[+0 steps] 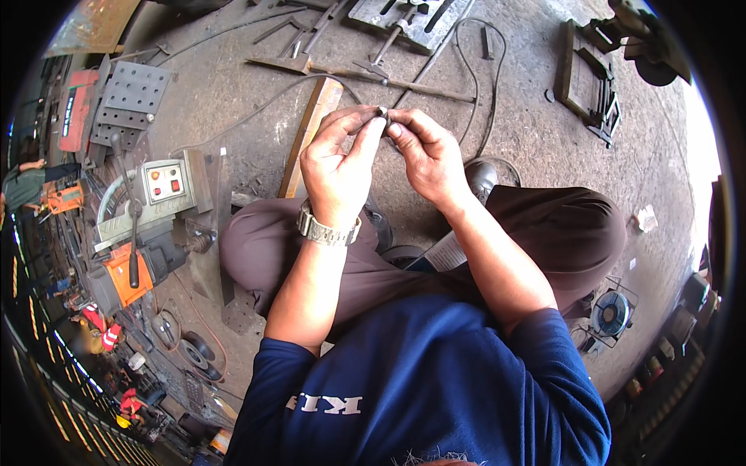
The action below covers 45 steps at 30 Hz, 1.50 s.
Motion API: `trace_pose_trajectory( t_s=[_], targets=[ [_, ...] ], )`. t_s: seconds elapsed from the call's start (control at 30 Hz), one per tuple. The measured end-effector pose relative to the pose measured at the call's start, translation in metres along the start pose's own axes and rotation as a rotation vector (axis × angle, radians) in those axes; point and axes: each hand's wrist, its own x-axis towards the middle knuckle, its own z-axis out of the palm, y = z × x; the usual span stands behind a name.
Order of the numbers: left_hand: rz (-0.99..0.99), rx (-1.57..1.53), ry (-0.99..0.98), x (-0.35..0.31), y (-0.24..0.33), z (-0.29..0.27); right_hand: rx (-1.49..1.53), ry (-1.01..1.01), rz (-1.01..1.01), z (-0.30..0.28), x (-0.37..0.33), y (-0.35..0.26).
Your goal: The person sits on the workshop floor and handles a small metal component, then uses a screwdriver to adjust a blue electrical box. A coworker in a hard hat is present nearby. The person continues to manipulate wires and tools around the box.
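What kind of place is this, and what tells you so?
It looks like a metalworking or fabrication workshop. An orange-and-grey machine with a button panel stands to the left, a dark plate with rows of holes is beyond it, and a long-handled tool lies on the floor.

Bare hands: two, the left hand (336, 167) and the right hand (427, 159). At their fingertips: at least one small dark metal piece (382, 113). Wristwatch (328, 230): one.

On the floor (536, 147): one long-handled hammer (342, 72); one rusty beam (312, 124); toward the far edge, one slotted plate (439, 35); toward the left edge, one orange machine (128, 272) with one control box (165, 180). Other persons (23, 186), leftward: at least three.
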Motion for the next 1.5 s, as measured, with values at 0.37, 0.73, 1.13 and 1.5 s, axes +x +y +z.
trace_pose_trajectory(
  t_s=[0.37, 0.73, 1.13, 1.5],
  targets=[
    [0.063, -0.023, -0.030, 0.0058, -0.0016, 0.0019, -0.169, 0.065, -0.122, -0.0027, 0.0064, -0.0042],
    [0.166, 0.076, -0.028, 0.0069, 0.0002, 0.0040, -0.266, 0.107, -0.208, -0.0037, 0.0080, -0.0043],
    [0.121, -0.005, -0.023, 0.0082, 0.0003, 0.0015, -0.327, 0.132, -0.281, -0.0022, 0.0067, -0.0039],
    [0.032, -0.172, -0.038, 0.0059, 0.0029, 0.0013, -0.335, 0.137, -0.280, -0.0008, 0.0046, -0.0063]
  ],
)
